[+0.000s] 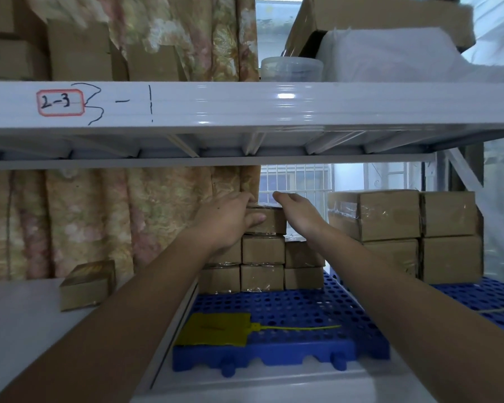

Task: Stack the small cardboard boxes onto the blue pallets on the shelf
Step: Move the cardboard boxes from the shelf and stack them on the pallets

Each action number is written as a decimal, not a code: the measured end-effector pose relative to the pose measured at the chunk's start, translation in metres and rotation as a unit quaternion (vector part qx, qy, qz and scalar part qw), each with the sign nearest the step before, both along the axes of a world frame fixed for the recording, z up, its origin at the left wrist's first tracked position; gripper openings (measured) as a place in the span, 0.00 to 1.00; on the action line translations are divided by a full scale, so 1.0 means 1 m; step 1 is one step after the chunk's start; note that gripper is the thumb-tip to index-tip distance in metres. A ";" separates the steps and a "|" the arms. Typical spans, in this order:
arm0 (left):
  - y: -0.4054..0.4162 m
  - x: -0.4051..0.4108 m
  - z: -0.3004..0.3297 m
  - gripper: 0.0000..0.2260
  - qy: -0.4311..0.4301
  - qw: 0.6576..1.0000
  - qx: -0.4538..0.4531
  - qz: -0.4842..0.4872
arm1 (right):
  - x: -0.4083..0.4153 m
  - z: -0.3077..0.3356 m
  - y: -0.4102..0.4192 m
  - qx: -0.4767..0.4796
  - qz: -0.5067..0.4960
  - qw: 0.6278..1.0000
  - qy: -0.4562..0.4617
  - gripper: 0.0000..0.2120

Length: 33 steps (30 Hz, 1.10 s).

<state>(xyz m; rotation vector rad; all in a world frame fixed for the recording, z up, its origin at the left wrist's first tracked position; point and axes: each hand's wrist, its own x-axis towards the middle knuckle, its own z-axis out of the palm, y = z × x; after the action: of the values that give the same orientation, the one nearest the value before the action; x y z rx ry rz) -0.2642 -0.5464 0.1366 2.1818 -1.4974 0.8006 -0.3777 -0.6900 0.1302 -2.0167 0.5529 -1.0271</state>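
Note:
A blue perforated pallet [288,315] lies on the lower shelf. At its back stands a stack of small cardboard boxes [262,264], three columns wide. The top box [271,221] sits on the middle column. My left hand [230,216] grips that top box from the left, thumb on its front face. My right hand [298,212] is against its right side with the fingers reaching over the far edge. A second blue pallet [483,298] at the right carries larger taped boxes [405,228].
A lone small box [86,285] sits on the white shelf board at left. A yellow tag with a strap [216,328] lies on the near pallet. The white shelf beam [245,106] marked "2-3" runs overhead. A floral curtain hangs behind.

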 end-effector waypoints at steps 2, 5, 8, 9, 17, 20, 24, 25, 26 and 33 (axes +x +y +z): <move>0.011 -0.003 0.002 0.27 0.001 1.000 -0.007 0.013 | -0.008 0.003 0.004 -0.025 -0.012 1.000 0.010 0.31; 0.036 -0.006 0.004 0.30 0.010 0.999 -0.015 0.034 | -0.018 0.009 0.018 -0.116 -0.032 0.993 0.012 0.30; 0.069 -0.003 0.001 0.31 0.036 0.998 -0.023 0.055 | -0.024 0.020 0.046 -0.256 -0.054 0.965 0.014 0.26; 0.081 -0.002 -0.001 0.30 0.038 0.997 -0.023 0.064 | -0.023 0.023 0.058 -0.300 -0.052 0.952 0.032 0.27; 0.197 0.029 -0.044 0.39 0.117 0.979 0.040 0.161 | 0.021 -0.004 0.178 -0.419 0.073 0.886 0.184 0.31; 0.241 0.046 -0.060 0.35 0.154 0.967 0.072 0.187 | 0.053 -0.025 0.217 -0.395 0.111 0.881 0.236 0.29; 0.292 0.069 -0.082 0.23 0.180 0.968 0.072 0.159 | 0.094 -0.056 0.256 -0.351 0.146 0.878 0.290 0.31; 0.302 0.075 -0.087 0.22 0.188 0.966 0.077 0.157 | 0.100 -0.062 0.265 -0.345 0.154 0.877 0.296 0.30; 0.311 0.082 -0.093 0.24 0.204 0.962 0.083 0.159 | 0.108 -0.068 0.272 -0.336 0.159 0.880 0.296 0.28; 0.338 0.137 -0.122 0.39 0.279 0.935 0.128 0.180 | 0.147 -0.101 0.303 -0.264 0.124 0.903 0.314 0.42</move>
<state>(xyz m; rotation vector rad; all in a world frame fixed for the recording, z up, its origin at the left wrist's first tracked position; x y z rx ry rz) -0.1274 -0.2087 0.0150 2.6190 -0.9699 0.0441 -0.2311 -0.3872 0.0293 -2.8413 0.3356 -0.3627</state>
